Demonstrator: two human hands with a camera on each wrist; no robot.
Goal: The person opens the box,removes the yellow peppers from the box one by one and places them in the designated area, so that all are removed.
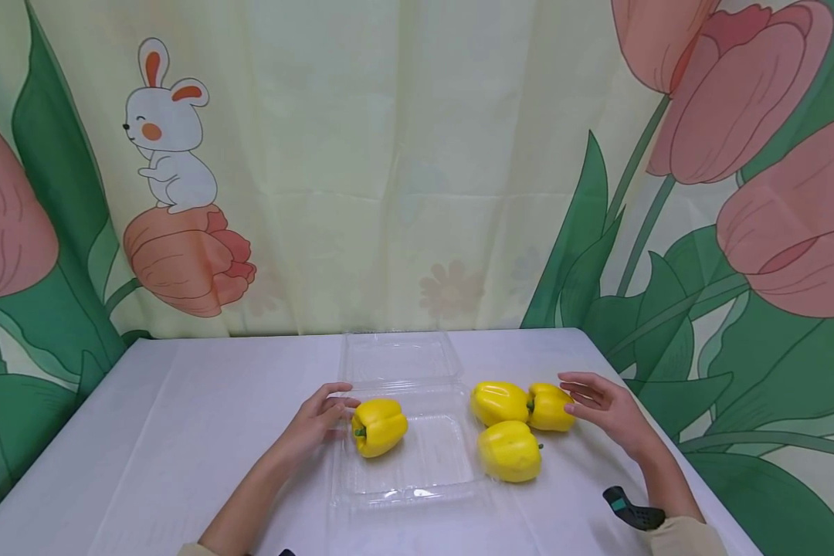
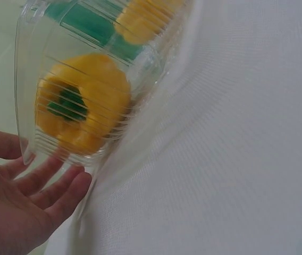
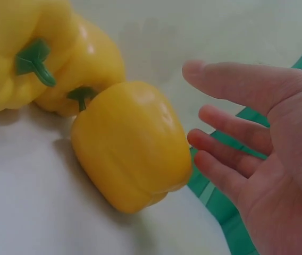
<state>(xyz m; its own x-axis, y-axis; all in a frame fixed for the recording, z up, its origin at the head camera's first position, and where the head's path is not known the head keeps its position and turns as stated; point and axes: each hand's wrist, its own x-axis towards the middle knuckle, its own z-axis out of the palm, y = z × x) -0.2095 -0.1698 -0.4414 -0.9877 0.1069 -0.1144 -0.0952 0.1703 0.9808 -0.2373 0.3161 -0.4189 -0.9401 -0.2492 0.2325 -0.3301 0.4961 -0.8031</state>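
A clear plastic clamshell box [image 1: 417,494] lies with its lid [image 1: 399,359] folded back on the table. One yellow bell pepper [image 1: 380,427] is inside, at its left, with a green stem. My left hand [image 1: 317,417] is at the box's left wall; in the left wrist view, its loosely extended fingers [image 2: 60,199] touch the ribbed side. Right of the box sit three more yellow bell peppers: a rear one [image 1: 500,403], a front one [image 1: 510,452] and a right one [image 1: 550,407]. Beside the right one is my right hand [image 1: 608,409], its fingers spread, holding nothing.
A white cloth covers the table [image 1: 201,432]. Behind it hangs a curtain [image 1: 389,193] printed with tulips and a rabbit. A black band [image 1: 632,510] is on my right wrist.
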